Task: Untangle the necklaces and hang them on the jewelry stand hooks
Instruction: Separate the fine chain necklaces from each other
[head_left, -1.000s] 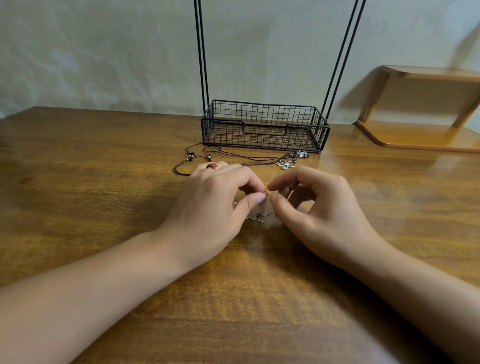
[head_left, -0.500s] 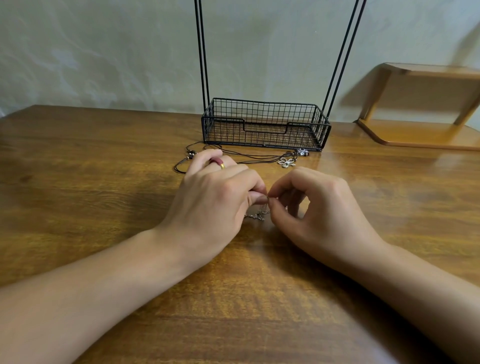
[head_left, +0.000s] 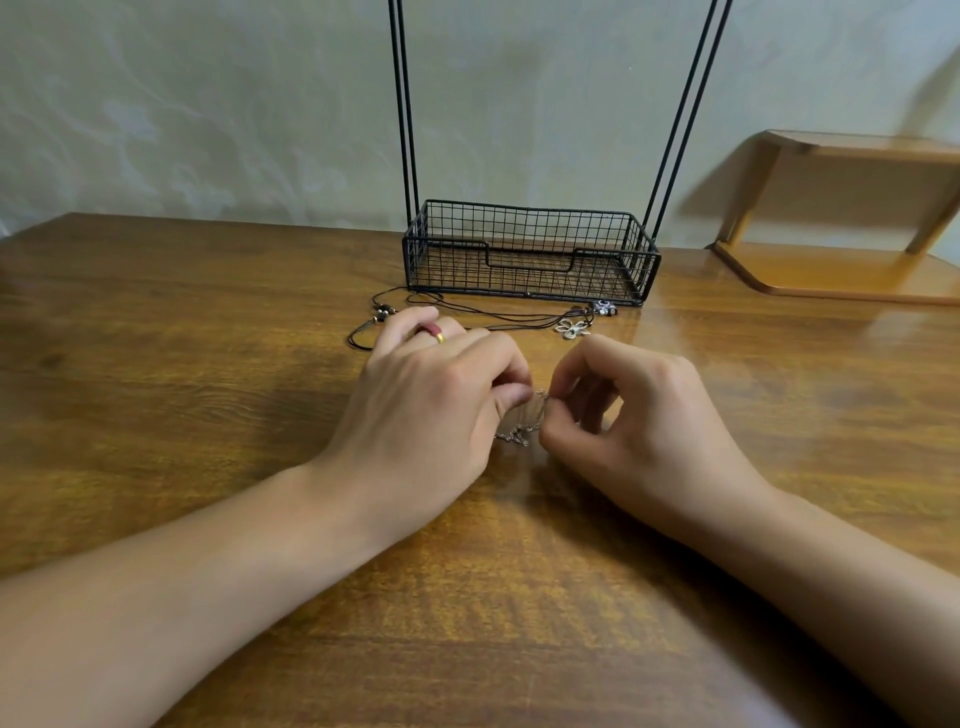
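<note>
Fingertips of the left hand (head_left: 436, 410) and right hand (head_left: 639, 415) pinch a fine silver chain (head_left: 522, 428) between them, low over the wooden table (head_left: 156, 364), its slack bunched on the wood. At 12 o'clock from the hands lie black cord necklaces (head_left: 498, 314) with a flower pendant (head_left: 571, 328), partly hidden behind the left knuckles. Beyond stands the jewelry stand's wire basket (head_left: 530, 254); a wooden shelf (head_left: 841, 208) sits at 2 o'clock.
</note>
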